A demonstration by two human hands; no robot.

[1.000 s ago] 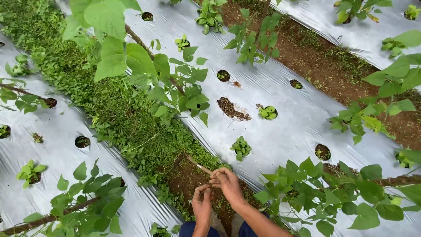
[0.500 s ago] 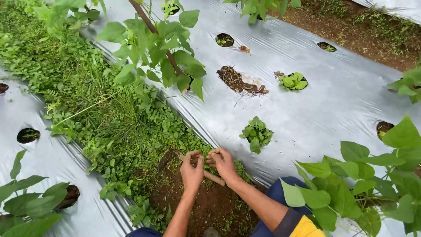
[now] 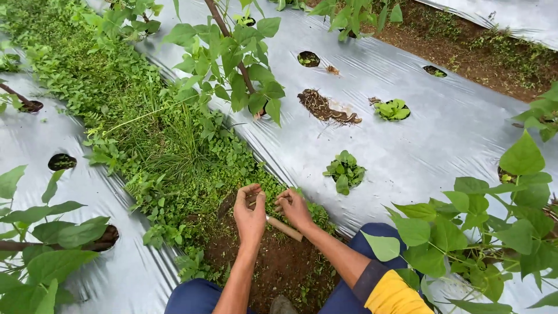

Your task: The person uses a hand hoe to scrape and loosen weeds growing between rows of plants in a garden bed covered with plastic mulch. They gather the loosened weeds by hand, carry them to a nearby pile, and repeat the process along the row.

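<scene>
Over bare soil (image 3: 273, 261), right hand (image 3: 293, 209) grips wooden handle (image 3: 285, 228); left hand (image 3: 250, 215) curled.

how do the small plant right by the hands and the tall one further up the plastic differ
The small plant is a low, compact cluster of leaves hugging the silver plastic sheet; the tall plant rises on a bare, leaning woody stem. The small plant's leaves are darker and smaller, the tall plant's broad and bright green. Both grow through holes in the sheet.
</scene>
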